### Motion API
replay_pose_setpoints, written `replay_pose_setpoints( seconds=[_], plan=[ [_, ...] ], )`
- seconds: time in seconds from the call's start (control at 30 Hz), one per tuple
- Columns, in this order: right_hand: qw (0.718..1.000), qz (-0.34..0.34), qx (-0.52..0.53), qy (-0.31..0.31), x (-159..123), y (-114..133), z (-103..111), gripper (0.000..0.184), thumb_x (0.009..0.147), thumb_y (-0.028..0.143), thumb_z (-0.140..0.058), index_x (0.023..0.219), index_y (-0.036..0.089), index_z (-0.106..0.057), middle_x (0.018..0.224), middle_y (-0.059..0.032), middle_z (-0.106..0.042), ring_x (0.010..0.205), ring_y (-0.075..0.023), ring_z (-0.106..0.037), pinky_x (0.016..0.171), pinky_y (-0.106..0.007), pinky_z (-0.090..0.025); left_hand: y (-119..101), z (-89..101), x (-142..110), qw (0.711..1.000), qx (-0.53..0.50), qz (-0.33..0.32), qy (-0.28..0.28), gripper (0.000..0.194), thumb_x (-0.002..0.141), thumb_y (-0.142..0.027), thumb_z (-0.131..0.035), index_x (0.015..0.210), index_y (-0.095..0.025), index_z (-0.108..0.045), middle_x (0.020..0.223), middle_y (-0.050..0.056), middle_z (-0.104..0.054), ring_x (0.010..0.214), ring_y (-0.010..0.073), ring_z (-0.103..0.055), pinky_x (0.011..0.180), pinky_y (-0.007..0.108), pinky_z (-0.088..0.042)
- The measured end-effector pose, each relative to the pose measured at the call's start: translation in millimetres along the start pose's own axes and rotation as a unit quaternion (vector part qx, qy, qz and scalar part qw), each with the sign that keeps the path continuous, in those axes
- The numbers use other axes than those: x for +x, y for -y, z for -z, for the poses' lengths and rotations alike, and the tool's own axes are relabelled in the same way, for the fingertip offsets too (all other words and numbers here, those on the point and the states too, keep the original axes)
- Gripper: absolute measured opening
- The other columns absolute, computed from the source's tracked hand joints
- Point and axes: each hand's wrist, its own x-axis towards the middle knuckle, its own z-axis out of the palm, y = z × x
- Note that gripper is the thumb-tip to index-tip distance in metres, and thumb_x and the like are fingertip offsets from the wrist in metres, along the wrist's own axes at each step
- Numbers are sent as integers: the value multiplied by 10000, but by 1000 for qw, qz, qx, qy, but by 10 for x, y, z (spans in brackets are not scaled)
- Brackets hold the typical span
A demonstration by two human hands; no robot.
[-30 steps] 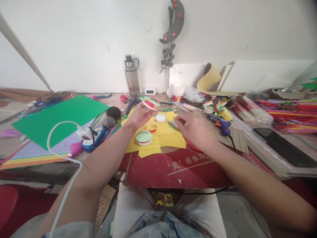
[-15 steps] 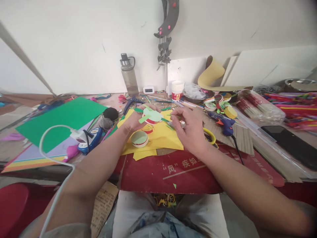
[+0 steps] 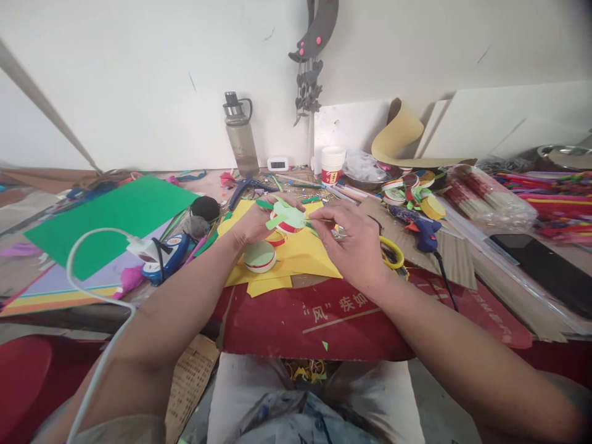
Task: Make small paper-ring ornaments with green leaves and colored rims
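"Item one, the hands?"

"Left hand (image 3: 259,223): fingers closed round the edge of a round red-and-white piece (image 3: 290,223) topped with light green paper, held above yellow sheets (image 3: 309,256). Right hand (image 3: 349,237): fingertips nearly together, pinching a thin strip (image 3: 324,219) at the piece's right side."

"Containers?"

"Grey bottle (image 3: 243,142), capped, upright at the far side of the surface (image 3: 210,185); contents unclear. White-and-red paper cups (image 3: 332,165), nested, insides unseen. Right of them, a dark bowl (image 3: 367,184) heaped with crumpled clear plastic (image 3: 363,165). Farther right, a clear bag (image 3: 493,200) of red-and-white sticks. One round tub (image 3: 259,256), green-topped, near the left hand; inside unseen."

"Obscured or incomplete?"

"Metal bowl (image 3: 567,155), far right, running out of view, contents indistinct. Hanging grey moon (image 3: 320,34), top cut off. Red-and-yellow ring (image 3: 277,238), partly hidden under the held piece. Left fingertips, mostly behind that piece. The strip's far end, too small to tell."
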Motion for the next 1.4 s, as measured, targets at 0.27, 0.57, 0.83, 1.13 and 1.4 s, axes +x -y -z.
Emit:
replay_pose_setpoints(
  seconds=[0.27, 0.57, 0.83, 1.13, 1.4],
  plan=[
    [997, 52, 56, -18, -17, -35, -39, 138, 1005, 151, -661, 1019, 239, -767, 948, -64, -784, 902, -201, -738, 788, -346, -597, -39, -26, 6, 999, 31, -8, 19, 533, 545, -587, -1019, 769, -189, -743, 916, 49, -787, 931, 208, -754, 886, 343, -600],
    [997, 50, 56, -9, -13, -20, -33, 142, 1011, 171, -652, 1030, 240, -774, 942, -60, -780, 896, -198, -738, 789, -355, -614, -49, -25, -21, 999, 50, 19, 3, 573, 489, -573, -1041, 798, -188, -750, 931, 67, -797, 928, 213, -751, 829, 318, -587],
    [997, 18, 77, 7, -14, -31, -39, 125, 997, 196, -651, 1020, 254, -760, 943, -54, -761, 860, -199, -705, 781, -369, -594, -30, -7, -20, 999, 17, 26, -29, 518, 514, -484, -1060, 834, -194, -773, 847, 38, -777, 868, 188, -748, 750, 273, -553],
    [977, -123, 174, 23, -13, -92, -101, 305, 891, 221, -738, 1192, 273, -729, 962, -12, -636, 784, -156, -579, 760, -353, -541, -30, -33, -15, 998, -55, 41, -5, 460, 578, -436, -1052, 856, -154, -817, 800, 49, -778, 665, 115, -680, 672, 258, -553],
    [920, -285, 264, 59, 62, -199, -52, 477, 810, 338, -824, 1272, 265, -733, 880, 13, -579, 826, -167, -569, 815, -371, -529, -28, -102, 4, 994, -74, 60, -45, 435, 600, -416, -1047, 799, -129, -787, 735, 47, -762, 591, 79, -636, 626, 226, -541]
  ],
)
